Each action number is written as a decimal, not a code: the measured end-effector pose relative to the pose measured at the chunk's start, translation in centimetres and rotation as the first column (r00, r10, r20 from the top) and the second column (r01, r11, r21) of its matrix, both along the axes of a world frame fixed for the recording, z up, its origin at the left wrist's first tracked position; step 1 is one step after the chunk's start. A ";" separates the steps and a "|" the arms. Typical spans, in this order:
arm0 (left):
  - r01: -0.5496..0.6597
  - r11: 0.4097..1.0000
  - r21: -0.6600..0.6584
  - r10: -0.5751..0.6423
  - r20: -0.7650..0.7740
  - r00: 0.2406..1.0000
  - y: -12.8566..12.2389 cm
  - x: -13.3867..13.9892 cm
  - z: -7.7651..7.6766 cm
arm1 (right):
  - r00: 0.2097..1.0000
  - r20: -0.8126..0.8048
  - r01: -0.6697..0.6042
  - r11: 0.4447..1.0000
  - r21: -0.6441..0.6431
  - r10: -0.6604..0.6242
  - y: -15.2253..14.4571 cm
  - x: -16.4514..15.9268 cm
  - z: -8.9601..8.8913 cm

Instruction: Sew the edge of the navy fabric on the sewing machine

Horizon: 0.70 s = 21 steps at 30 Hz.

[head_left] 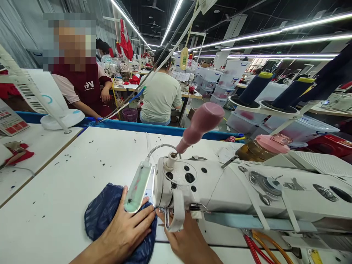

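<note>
A piece of dark navy, thin fabric (103, 207) lies gathered on the table at the sewing machine (189, 179). My left hand (129, 225) rests flat on this cloth, fingers stretched toward the needle area. From the other side, my right hand (185, 236) reaches under the machine head, its fingertips near the fabric's edge. The head and its curved lever hide most of those fingers, so their grip cannot be made out. A lit lamp (138, 187) on a flexible neck hangs just above my left hand.
A pink-handled screwdriver (202, 124) stands up from the machine top. Red-handled (251, 249) and orange-handled tools (272, 245) lie at lower right. Behind are a drink bottle (261, 148), navy thread cones (254, 88) and a white fan (55, 99). Two people (161, 91) sit beyond the table.
</note>
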<state>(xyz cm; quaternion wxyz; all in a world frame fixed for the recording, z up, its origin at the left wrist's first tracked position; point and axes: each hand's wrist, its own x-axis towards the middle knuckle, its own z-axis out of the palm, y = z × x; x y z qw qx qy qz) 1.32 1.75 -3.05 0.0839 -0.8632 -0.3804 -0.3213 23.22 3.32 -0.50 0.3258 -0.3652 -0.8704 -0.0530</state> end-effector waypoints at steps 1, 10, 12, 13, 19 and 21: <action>0.001 1.000 0.012 -0.001 0.003 1.000 0.1 0.1 0.3 | 1.000 -0.022 0.020 1.000 -0.022 -0.020 0.0 0.0 -0.1; 0.002 1.000 0.007 -0.002 0.041 0.999 0.6 0.3 1.6 | 0.990 -0.133 0.040 0.998 -0.053 -0.047 -0.1 -0.1 -0.4; 0.002 1.000 0.025 -0.001 -0.010 1.000 0.6 0.2 1.8 | 0.988 -0.139 0.055 0.996 -0.065 -0.064 -0.1 -0.1 -0.3; 0.001 0.999 0.044 0.001 -0.041 0.999 0.7 0.2 2.0 | 0.988 -0.137 0.062 0.996 -0.062 -0.070 0.0 -0.1 -0.3; -0.019 0.995 0.096 0.026 -0.079 0.997 1.2 0.4 3.1 | 0.989 -0.128 0.069 0.997 -0.035 -0.073 -0.1 -0.2 -0.5; -0.040 0.994 0.103 0.047 -0.066 0.997 1.1 0.6 2.9 | 0.989 -0.121 0.080 0.996 -0.042 -0.085 -0.2 -0.1 -0.8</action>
